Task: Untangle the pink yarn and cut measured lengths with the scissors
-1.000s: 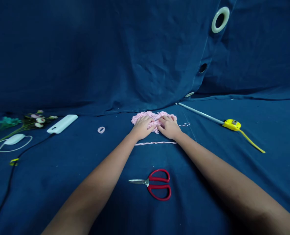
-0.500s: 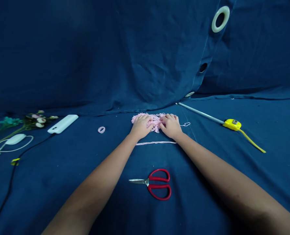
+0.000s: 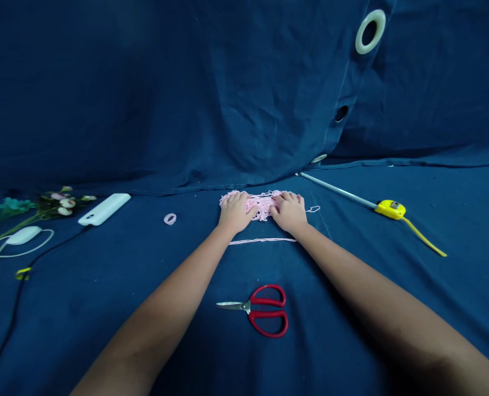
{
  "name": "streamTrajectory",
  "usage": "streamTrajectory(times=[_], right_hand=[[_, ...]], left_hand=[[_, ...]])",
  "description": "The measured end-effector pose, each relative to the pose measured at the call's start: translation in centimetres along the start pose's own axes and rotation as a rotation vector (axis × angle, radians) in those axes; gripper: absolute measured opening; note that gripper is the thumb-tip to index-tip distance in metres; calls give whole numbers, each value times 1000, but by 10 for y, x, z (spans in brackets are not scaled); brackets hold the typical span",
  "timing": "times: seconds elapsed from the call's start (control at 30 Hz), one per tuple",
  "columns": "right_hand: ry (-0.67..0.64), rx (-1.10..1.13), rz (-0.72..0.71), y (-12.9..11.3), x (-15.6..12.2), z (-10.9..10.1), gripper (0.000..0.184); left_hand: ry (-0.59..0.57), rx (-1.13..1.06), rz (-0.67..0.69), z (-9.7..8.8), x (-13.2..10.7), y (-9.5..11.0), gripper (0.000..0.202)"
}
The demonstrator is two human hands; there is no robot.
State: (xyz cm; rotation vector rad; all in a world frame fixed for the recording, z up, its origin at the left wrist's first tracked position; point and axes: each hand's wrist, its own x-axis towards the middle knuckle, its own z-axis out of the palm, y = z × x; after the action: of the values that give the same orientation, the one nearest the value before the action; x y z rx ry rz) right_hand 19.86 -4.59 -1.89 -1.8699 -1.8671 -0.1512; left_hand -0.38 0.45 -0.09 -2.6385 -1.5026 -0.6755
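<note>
A loose bundle of pink yarn [image 3: 263,206] lies on the blue cloth, its strands running fairly straight between my two hands. My left hand [image 3: 236,212] grips its left part from above, thumb turned inward. On the other end is my right hand [image 3: 288,210], fingers bent over the yarn and thumb toward the middle. Both palms and the yarn beneath them are hidden. A thin loop of yarn [image 3: 313,209] trails out to the right. Nearer my wrists, a straight length of pink yarn [image 3: 263,240] lies crosswise, its ends hidden by my forearms.
Red-handled scissors [image 3: 268,314] lie between my forearms, blades pointing left. A small yarn ring [image 3: 170,219] is at left, beyond it a white power strip [image 3: 105,209] with a black cord and artificial flowers [image 3: 65,203]. A yellow tape measure [image 3: 390,209] lies right. A blue curtain [image 3: 244,99] hangs behind.
My left hand has shifted slightly left and its fingers have straightened somewhat. The yarn between my hands looks more drawn out. My right hand has barely moved.
</note>
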Motion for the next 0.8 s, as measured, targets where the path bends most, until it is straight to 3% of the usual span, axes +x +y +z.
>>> streamTrajectory(times=[0.27,0.5,0.57,0.67,0.8], right_hand=[[9,-14,64,1,0,3,50],[0,24,18,4,0,3,49],[3,29,-2,4,0,2,47],[-6,27,3,2,-1,0,47],[-42,34,9,-2,1,-5,48]], left_hand=[[26,8,-80,4,2,-4,49],[50,-31,-14,3,-2,-1,41],[94,-56,14,-11,-1,6,30],[124,-169,41,-51,3,21,19],[-78,-427,166,-107,0,41,35]])
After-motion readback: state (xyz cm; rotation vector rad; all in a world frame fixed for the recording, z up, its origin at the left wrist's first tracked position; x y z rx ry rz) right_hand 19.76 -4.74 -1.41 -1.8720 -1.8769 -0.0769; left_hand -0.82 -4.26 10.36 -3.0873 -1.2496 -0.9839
